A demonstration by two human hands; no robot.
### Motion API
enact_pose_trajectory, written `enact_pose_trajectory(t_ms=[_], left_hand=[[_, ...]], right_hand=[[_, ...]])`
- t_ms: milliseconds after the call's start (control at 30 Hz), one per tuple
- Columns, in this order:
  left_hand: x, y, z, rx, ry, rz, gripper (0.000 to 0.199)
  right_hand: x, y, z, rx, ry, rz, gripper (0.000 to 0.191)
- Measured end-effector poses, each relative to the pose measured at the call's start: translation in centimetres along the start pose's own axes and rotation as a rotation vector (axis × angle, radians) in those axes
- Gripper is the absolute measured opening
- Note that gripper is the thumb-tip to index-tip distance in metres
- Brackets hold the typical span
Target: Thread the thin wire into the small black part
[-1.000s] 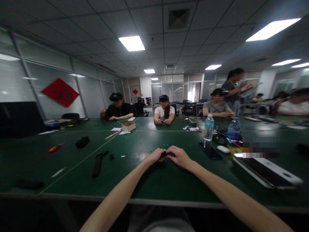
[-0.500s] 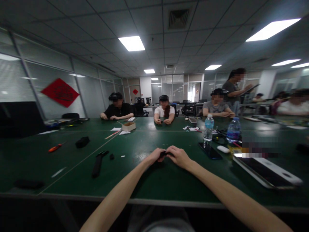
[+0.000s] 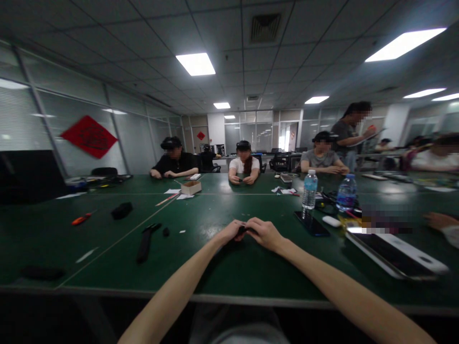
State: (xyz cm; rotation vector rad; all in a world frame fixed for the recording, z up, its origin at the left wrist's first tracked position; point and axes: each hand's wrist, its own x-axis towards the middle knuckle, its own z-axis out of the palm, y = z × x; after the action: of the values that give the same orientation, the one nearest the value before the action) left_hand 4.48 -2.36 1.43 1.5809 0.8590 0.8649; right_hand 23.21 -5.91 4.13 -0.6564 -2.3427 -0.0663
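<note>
A small black object (image 3: 242, 230) is between my two hands, just above the green table (image 3: 222, 282). My left hand (image 3: 231, 231) is closed on its left side. From the right, my right hand (image 3: 264, 232) has its fingers closed on the same piece, close against the left fingertips. What the object is cannot be made out, as the fingers cover much of it. To the left lie a black tool-like piece (image 3: 144, 243), a small black part (image 3: 166, 231) and a white scrap (image 3: 182, 231).
A water bottle (image 3: 310, 190), a second bottle (image 3: 346, 193), a dark phone (image 3: 311, 223), a white mouse (image 3: 332, 221) and a white tray (image 3: 436, 263) stand right. An orange screwdriver (image 3: 81, 219) and black block (image 3: 122, 210) lie left. Several people sit beyond; another person's hand (image 3: 442, 222) rests far right.
My fingers have shifted slightly around the black object. Another person's hand has come into view at the right edge. The standing person has moved a little to the right.
</note>
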Motion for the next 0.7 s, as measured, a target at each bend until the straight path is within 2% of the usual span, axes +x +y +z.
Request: enact_pose_trajectory(t_ms=[133,367,533,700], left_hand=[[-0.2,0.2,0.1,0.004,-0.008,0.011,0.025],[-0.3,0.6,0.2,0.024,0.004,0.006,0.025],[-0.6,1.3,0.4,0.134,0.0,-0.049,0.028],[-0.9,2.3,0.9,0.206,-0.041,-0.049,0.028]], right_hand=[[0.0,0.0,0.0,0.013,0.01,-0.008,0.026],[0.1,-0.1,0.2,0.048,0.04,0.081,0.022],[0.4,0.2,0.2,0.117,0.04,0.112,0.017],[0.5,0.8,0.5,0.2,0.072,0.185,0.023]])
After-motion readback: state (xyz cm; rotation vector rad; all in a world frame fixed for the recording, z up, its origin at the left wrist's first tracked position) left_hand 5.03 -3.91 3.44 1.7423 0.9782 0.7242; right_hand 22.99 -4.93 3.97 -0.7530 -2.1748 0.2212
